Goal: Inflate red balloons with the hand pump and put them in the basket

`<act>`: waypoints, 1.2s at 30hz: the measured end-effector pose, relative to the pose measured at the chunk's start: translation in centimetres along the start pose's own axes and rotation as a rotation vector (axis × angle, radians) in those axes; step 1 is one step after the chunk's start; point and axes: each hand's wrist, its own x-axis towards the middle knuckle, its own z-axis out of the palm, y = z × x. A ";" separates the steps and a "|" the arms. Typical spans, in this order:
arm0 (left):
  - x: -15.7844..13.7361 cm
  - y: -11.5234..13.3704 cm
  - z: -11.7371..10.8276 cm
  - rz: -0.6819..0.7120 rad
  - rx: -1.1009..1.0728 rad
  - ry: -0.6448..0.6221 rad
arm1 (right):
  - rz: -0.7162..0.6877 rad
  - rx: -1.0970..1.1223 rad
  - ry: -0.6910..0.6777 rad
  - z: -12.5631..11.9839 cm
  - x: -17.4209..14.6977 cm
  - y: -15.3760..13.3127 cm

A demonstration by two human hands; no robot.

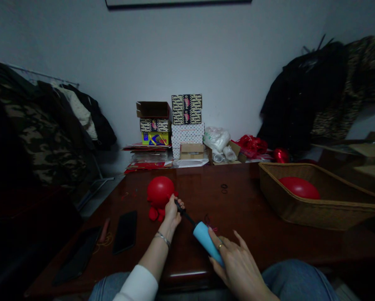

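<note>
A red balloon [161, 191] with small rounded bulges below and beside its main ball is just above the table, left of centre. My left hand [172, 212] is closed around the black end of a hand pump [206, 242], right against the balloon. The balloon's neck is hidden by my fingers. A thin black rod runs from that end into the pump's light blue barrel. My right hand [234, 259] grips the barrel near the table's front edge, with one or more fingers lifted off it.
On the dark wooden table [237, 217] lie two black phone-like slabs, a phone [125, 232] and a larger tablet [77, 255], plus black rings [224, 188]. A wicker basket [325, 209] holding another red balloon [299, 187] stands right. Stacked boxes [187, 125] line the wall.
</note>
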 end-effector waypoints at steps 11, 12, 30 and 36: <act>0.4 0.5 -0.2 -0.014 -0.039 0.011 | -0.038 0.023 0.016 -0.6 -2.3 1.5; 0.3 0.4 -0.2 -0.006 -0.042 0.011 | -0.033 0.016 0.018 -0.6 -2.0 1.4; -1.8 -3.0 0.7 -0.072 0.050 0.005 | 0.073 -0.087 -0.070 0.5 3.9 -1.8; -0.7 -1.8 0.3 -0.038 0.042 0.022 | 0.068 -0.041 -0.053 0.3 3.0 -2.0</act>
